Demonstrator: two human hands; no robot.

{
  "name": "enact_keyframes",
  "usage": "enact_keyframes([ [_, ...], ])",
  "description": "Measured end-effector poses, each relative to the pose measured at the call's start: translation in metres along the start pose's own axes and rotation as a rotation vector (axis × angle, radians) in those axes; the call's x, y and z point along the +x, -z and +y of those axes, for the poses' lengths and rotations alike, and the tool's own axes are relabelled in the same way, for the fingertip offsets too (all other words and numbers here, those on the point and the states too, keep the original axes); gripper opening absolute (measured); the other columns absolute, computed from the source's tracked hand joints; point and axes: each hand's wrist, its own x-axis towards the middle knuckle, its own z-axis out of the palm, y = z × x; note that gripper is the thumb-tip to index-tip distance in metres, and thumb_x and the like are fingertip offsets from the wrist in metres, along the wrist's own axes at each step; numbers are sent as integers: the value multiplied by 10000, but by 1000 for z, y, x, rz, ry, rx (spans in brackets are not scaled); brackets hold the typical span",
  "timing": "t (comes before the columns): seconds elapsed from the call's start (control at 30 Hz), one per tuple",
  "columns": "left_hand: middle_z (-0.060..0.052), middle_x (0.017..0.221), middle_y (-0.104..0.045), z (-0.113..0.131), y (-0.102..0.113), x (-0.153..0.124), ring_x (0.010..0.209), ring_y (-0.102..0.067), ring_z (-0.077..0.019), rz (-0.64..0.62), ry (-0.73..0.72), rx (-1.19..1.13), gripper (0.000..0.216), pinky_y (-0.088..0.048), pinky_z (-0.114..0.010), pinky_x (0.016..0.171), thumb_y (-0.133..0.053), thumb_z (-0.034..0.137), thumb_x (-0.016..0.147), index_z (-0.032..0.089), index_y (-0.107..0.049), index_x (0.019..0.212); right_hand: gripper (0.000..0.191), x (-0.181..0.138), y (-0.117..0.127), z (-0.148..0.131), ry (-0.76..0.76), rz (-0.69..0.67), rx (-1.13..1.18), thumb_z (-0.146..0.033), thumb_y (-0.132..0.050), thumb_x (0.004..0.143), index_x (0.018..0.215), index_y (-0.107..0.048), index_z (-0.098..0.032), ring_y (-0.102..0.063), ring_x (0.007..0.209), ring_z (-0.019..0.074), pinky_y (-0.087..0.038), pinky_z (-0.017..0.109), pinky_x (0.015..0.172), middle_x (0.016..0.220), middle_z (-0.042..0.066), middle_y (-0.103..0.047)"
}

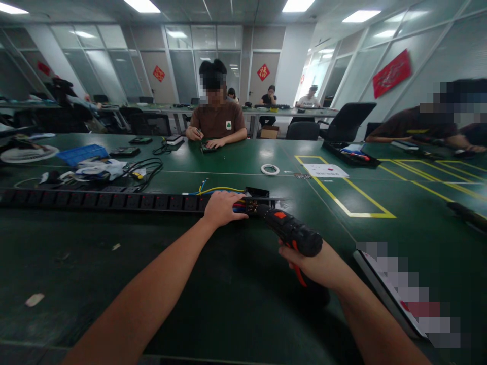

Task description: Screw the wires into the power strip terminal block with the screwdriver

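Observation:
A long black power strip [152, 203] with a row of sockets lies across the green table. My left hand [220, 209] is closed over its right end, thumb and fingers around the body. Coloured wires [239, 205] show beside my fingertips in the opened end. My right hand [312, 261] grips a black and orange cordless drill [292, 230] by its handle. The drill's nose points left at the open end of the strip; whether the bit touches anything there I cannot tell. Yellow and blue wires [220, 190] stick out behind the strip.
A white ring [270, 170] lies beyond the strip, with a paper sheet [325, 170] to its right. Black cables [146, 170] and a blue tray [82, 153] are at the left. A flat white-topped object [391, 294] lies near my right forearm. Across the table sits a person [217, 119].

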Motion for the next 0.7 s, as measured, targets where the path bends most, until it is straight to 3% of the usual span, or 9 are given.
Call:
enact_keyframes([
  [0.7,-103,1453,-752,-2,-4,1,1281,-685,-362,7,-3,-5,804,-456,-495,1070,-768,783,885,258,-701,1491,186,-1,1,-3,-15,-2,-6,-316,-752,765,912,-688,-222,-709,627,214,-541,310,607,647,-2,-717],
])
